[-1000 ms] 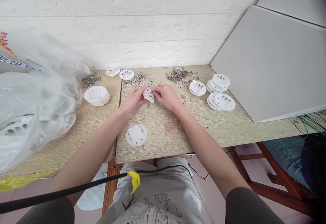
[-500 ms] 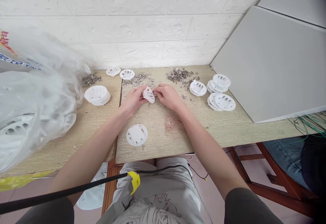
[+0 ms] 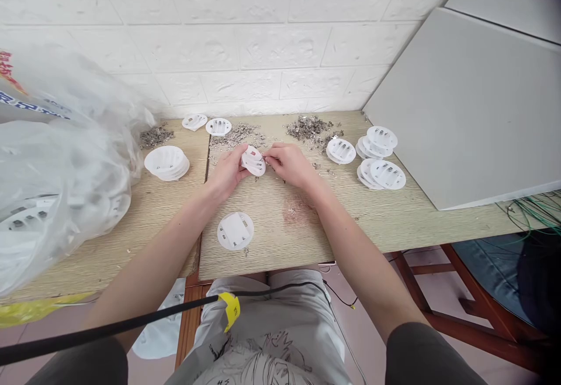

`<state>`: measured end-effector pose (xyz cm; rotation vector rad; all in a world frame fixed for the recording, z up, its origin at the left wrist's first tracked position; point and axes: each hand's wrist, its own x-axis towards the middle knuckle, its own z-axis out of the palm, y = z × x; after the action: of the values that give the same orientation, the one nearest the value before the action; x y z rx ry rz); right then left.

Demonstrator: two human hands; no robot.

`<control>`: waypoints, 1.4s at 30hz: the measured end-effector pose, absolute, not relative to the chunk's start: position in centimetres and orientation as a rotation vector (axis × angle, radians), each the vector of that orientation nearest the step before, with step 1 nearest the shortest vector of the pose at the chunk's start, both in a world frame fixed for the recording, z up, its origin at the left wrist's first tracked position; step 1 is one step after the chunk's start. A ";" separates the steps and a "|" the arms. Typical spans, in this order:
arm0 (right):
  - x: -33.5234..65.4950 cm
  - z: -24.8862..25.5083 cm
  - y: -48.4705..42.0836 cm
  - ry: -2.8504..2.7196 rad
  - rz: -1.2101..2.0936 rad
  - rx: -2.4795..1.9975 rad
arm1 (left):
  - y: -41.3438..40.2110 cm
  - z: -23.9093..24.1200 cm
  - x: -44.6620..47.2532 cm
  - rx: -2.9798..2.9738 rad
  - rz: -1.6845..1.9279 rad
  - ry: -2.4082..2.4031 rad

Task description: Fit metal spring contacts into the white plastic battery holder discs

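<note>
White disc (image 3: 254,162) sits tilted between the 2 hands, above the middle of the wooden table (image 3: 267,227). A big clear bag (image 3: 65,174) at the left holds more discs. By the grey panel (image 3: 473,122), 2 overlapping stacks (image 3: 387,174) and a smaller group (image 3: 340,151) show metal inside and look finished; a left stack (image 3: 165,160) is harder to judge. With 3 piles of metal pieces (image 3: 310,129) loose near the wall, the work looks partway along; whether every slot in the held disc is filled, I cannot tell.

The left hand (image 3: 228,172) grips the disc's left side, thumb above, fingers beneath. The right hand (image 3: 289,164) has thumb and forefinger pinched at its right edge, on what I cannot tell.
</note>
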<state>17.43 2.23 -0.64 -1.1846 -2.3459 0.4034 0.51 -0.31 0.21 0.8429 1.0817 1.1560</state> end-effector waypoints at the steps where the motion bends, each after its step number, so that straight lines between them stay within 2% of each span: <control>1: 17.4 -0.6 2.2 -2.348 0.406 -1.191 | -0.3 0.2 0.5 0.848 1.155 1.084; 17: 17.3 -0.6 2.2 -2.371 0.431 -1.195 | -0.3 -0.2 0.6 0.927 1.150 1.098; 30: 16.9 -1.4 2.2 -2.423 0.325 -1.091 | -0.7 -0.5 0.9 0.975 1.189 1.216; 38: 16.1 -0.5 1.3 -2.543 0.174 -1.239 | -0.9 -0.6 1.0 1.027 1.210 1.260; 42: 16.0 0.0 1.0 -2.561 0.203 -1.303 | -0.9 -1.0 1.1 1.113 1.210 1.277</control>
<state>15.99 1.02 0.04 -1.3029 -2.5612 0.2032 1.06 -0.91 -1.00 1.1128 1.2766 1.2098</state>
